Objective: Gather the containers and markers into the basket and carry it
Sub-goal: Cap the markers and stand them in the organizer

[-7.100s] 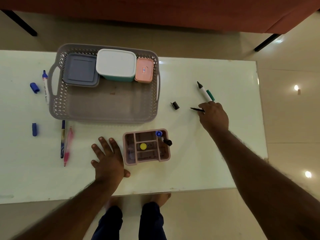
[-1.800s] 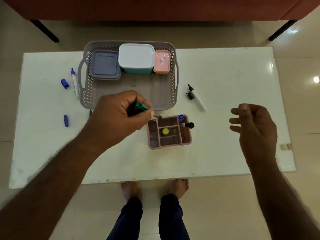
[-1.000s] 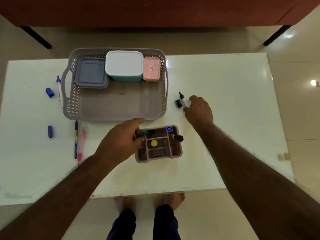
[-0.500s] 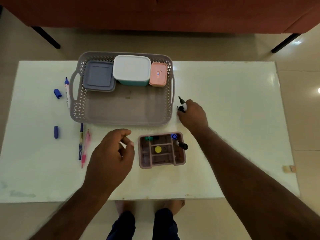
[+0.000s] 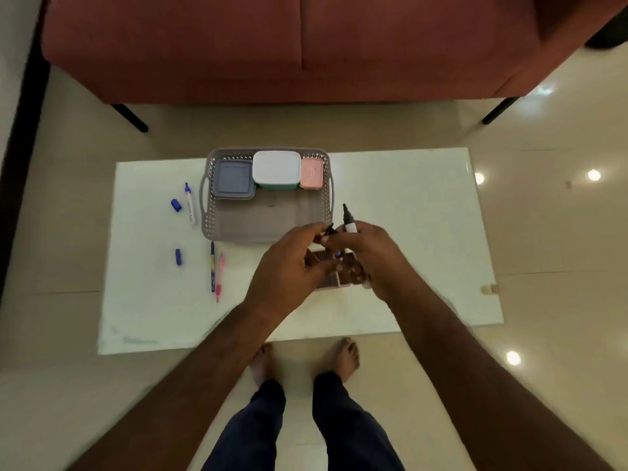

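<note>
My right hand (image 5: 370,256) grips a black marker (image 5: 348,217), held upright with its uncapped tip pointing up. My left hand (image 5: 292,270) pinches a small black cap (image 5: 328,230) right beside the marker. Both hands hover over the pink compartment tray (image 5: 328,284), which they mostly hide. The grey perforated basket (image 5: 205,202) stands behind them and holds a grey container (image 5: 234,178), a white container (image 5: 277,168) and a pink container (image 5: 311,173) along its far side.
Left of the basket lie a blue marker (image 5: 190,207) and a blue cap (image 5: 175,205). Another blue cap (image 5: 178,257), a blue pen (image 5: 212,270) and a pink pen (image 5: 219,277) lie at the front left. A red sofa (image 5: 299,45) stands beyond the white table (image 5: 407,212).
My right hand has lifted the black marker off the table. My left hand has come up to meet it and now holds the black cap. The camera has risen.
</note>
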